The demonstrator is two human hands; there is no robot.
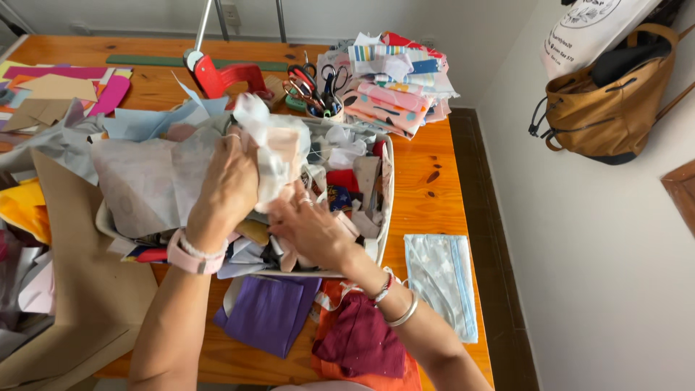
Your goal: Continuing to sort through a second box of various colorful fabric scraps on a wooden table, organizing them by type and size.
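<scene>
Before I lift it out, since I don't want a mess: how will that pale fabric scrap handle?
Probably floppy: the pale fabric scrap bunches and folds in the left hand. Likely very light, being thin. It may drag neighbouring scraps along, as the basket is packed full.

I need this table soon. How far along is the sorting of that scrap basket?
Done: a folded fabric stack sits behind the basket, and purple cloth lies in front. In hand: the left hand lifts pale fabric scraps while the right hand digs among the pieces. Left: the basket is heaped full.
</scene>
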